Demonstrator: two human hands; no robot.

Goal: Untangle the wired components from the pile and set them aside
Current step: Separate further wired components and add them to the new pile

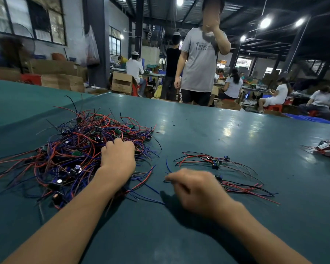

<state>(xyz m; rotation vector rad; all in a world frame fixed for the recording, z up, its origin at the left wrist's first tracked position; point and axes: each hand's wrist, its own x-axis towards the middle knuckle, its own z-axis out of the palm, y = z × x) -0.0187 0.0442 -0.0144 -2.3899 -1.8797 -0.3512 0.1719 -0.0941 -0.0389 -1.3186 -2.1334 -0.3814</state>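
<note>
Red, blue and black tangled wire pile (74,149), studded with small black components and green boards, lying left of centre on the glossy teal tabletop (198,126). Left hand (118,157) planted on its right edge, fingers (111,144) curled down into the strands and seemingly gripping a clump; tips hidden. Right hand (196,189), motion-blurred, at lower centre-right, fingers (171,177) pinched on a thin dark wire (165,181) poking out leftward. Two small bundles of freed wired components (217,161) fanned out at right of centre, well apart from the heap. Judged mid-extraction: one piece being teased loose, most of the pile yet to sort. Next: pin the heap down, draw the strand rightward slowly, feel for snags, free any crossing loops, then lay it beside the sorted bundles.
</note>
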